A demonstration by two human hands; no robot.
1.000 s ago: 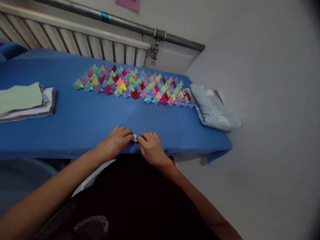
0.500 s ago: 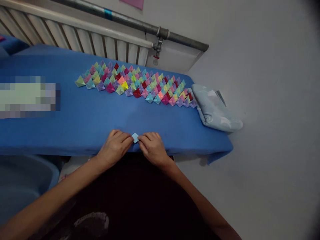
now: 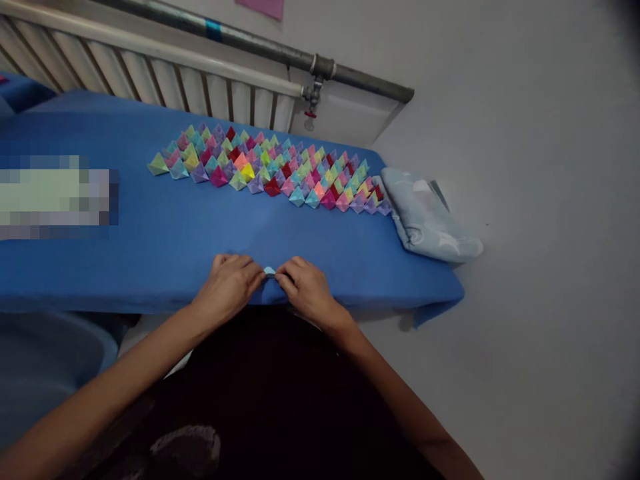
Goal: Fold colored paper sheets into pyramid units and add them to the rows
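Note:
Between my two hands is a small light-blue folded paper (image 3: 269,271), seen as a thin, low shape near the front edge of the blue cloth (image 3: 165,267). My left hand (image 3: 231,283) pinches its left corner. The fingertips of my right hand (image 3: 305,283) are closed on its right corner. Farther back stand rows of folded paper boats (image 3: 255,184) in pink, purple, green, yellow, red and blue, packed close together.
A folded light-blue patterned fabric (image 3: 433,220) lies at the right end. Behind the surface are a radiator (image 3: 190,93) and a metal pipe (image 3: 373,80) with a valve. A blue tub (image 3: 45,353) sits low at the left. A blurred patch (image 3: 45,197) covers something on the left.
The light-blue paper has gone from an open diamond outline to a flatter, narrower shape between my fingers. Both hands stay in nearly the same place, still pinching its corners.

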